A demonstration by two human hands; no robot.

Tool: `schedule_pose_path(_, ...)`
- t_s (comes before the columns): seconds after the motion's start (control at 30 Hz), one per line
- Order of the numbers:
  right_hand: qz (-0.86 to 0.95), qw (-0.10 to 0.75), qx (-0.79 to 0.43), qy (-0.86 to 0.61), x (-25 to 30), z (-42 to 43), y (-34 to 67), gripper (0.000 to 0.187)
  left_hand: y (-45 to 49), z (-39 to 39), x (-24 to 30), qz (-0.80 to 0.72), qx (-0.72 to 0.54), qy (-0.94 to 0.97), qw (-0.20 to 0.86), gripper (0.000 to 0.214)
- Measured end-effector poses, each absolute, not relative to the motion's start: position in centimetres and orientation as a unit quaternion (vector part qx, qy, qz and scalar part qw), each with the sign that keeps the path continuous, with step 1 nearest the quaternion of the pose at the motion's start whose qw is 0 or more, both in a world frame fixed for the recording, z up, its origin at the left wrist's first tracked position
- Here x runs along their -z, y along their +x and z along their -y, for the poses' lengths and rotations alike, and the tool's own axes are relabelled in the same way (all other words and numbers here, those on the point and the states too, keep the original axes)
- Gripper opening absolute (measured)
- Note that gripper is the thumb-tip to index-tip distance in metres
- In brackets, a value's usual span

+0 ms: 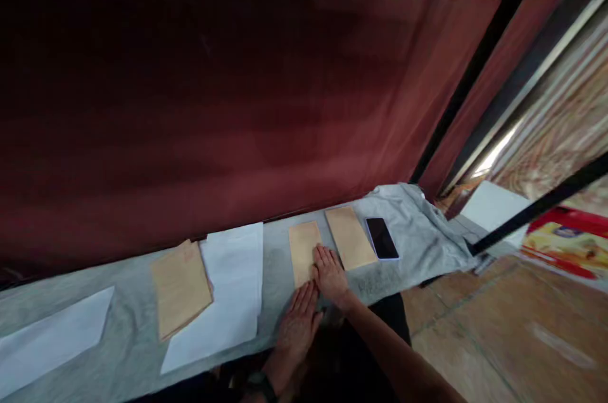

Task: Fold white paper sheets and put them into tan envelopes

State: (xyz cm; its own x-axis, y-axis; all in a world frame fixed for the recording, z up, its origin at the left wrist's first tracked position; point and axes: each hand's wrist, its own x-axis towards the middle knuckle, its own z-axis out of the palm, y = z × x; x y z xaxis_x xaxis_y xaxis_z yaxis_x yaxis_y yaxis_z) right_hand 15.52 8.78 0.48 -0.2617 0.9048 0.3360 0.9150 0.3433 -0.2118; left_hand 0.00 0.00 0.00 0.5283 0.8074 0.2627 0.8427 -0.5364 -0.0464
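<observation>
Counter (pixel 130 352): covered with grey cloth, everything lies on it.
Sheet (pixel 52 333): white, far left, alone.
Stack (pixel 180 289): brown envelopes, touching the white paper (pixel 230 295) beside it.
Left hand (pixel 299 320): grip flat and wide, holding nothing, fingertips at the near end of the envelope (pixel 303 248).
Right hand (pixel 330 273): grip flat too, fingers straight, pressing on that envelope's right side.
Second envelope (pixel 350 237): just right, flat, untouched.
Phone (pixel 381 238): dark, next to it.
Progress: I judge about midway; two envelopes laid out, the stack left.
</observation>
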Motion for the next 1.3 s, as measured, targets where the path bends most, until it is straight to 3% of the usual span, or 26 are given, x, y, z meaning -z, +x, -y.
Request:
schedule_pose_path(0.23,0.807,0.232,0.037,-0.543,1.2,-2.3,18.1,0.055,0.5,0.5,0.1,0.490,0.117,-0.861,0.071,0.048)
schedule_pose_path(0.4,0.811,0.244,0.036,-0.531,0.3,-0.6,18.7,0.058,1.3,-1.3,-1.3,0.503,0.054,-0.859,0.076,0.049)
schedule_pose_path(0.6,0.811,0.255,-0.004,-0.527,0.1,-0.9,18.9,0.052,2.8,-3.2,-2.8,0.510,-0.010,-0.851,0.125,0.042)
schedule_pose_path(0.8,0.766,0.318,-0.079,-0.553,-0.3,-1.3,18.4,0.046,4.0,-3.3,-2.9,0.516,-0.023,-0.846,0.134,0.031)
schedule_pose_path(0.97,0.613,0.417,-0.210,-0.638,-1.4,-2.0,17.8,0.033,3.9,-4.1,-4.6,0.503,-0.046,-0.860,0.066,0.030)
schedule_pose_path(1.07,0.446,0.429,-0.408,-0.671,-2.0,-2.3,17.7,0.024,3.6,-4.3,-6.3,0.502,-0.053,-0.862,0.042,0.029)
schedule_pose_path(1.17,0.314,0.398,-0.584,-0.634,-2.2,-3.0,17.0,0.034,3.4,-4.1,-7.6,0.509,-0.048,-0.859,0.031,0.027)
schedule_pose_path(1.3,0.294,0.411,-0.616,-0.605,-2.1,-4.2,15.8,0.033,3.3,-3.4,-7.3,0.498,-0.039,-0.866,0.028,0.031)
